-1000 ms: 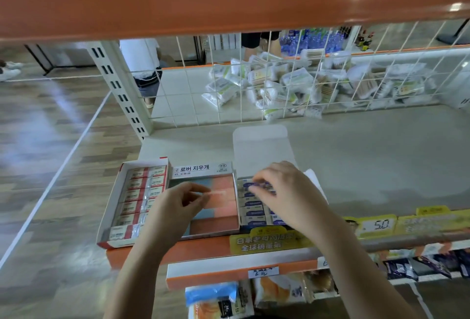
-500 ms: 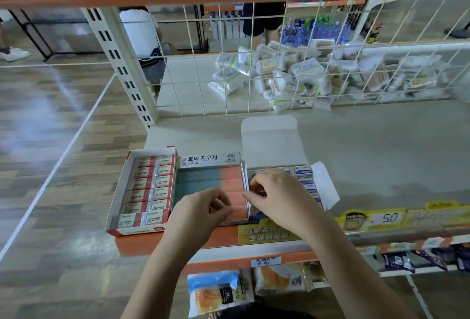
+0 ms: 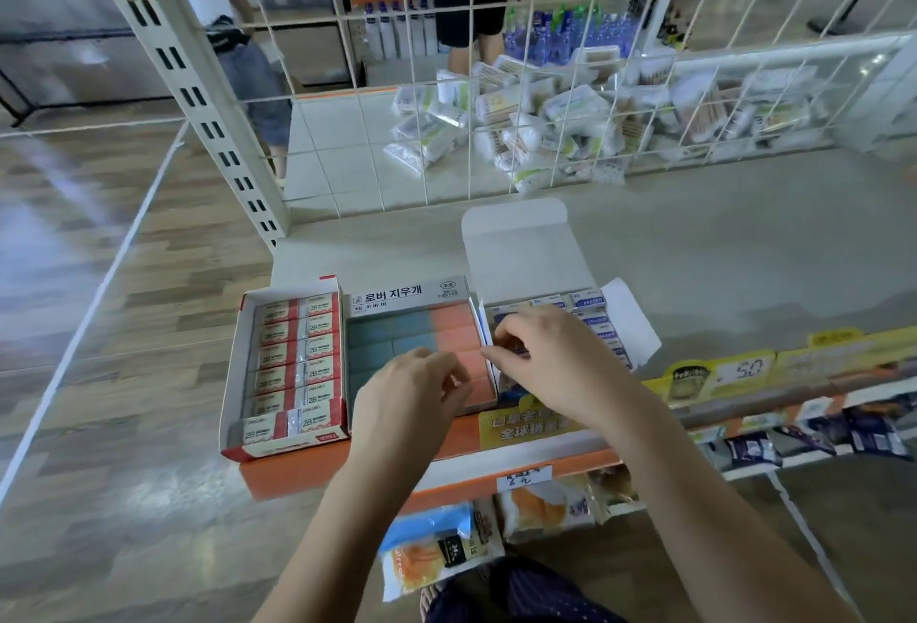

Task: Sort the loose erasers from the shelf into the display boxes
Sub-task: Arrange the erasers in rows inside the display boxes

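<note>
Keep your right hand (image 3: 556, 364), fingers curled and seemingly pinching a blue-labelled eraser (image 3: 511, 349) over the right display box (image 3: 615, 319), pressing it flat with its long axis left-right like its neighbours, while your left hand (image 3: 412, 399), fingers loosely curled, steadies the middle box (image 3: 412, 297)

I see three display boxes side by side at the front of the grey shelf (image 3: 694, 245). The left box (image 3: 238, 364) holds red-and-white 2B erasers (image 3: 297, 354) in rows. The middle box (image 3: 397, 300) holds teal and orange erasers (image 3: 446, 329). The right box (image 3: 521, 250), lid flap up, holds blue-and-white erasers (image 3: 603, 334). My left hand (image 3: 412, 399) hangs over the middle box with fingers curled; whether it holds anything I cannot tell. My right hand (image 3: 560, 359) reaches into the right box, fingertips pinching among its erasers.
</note>
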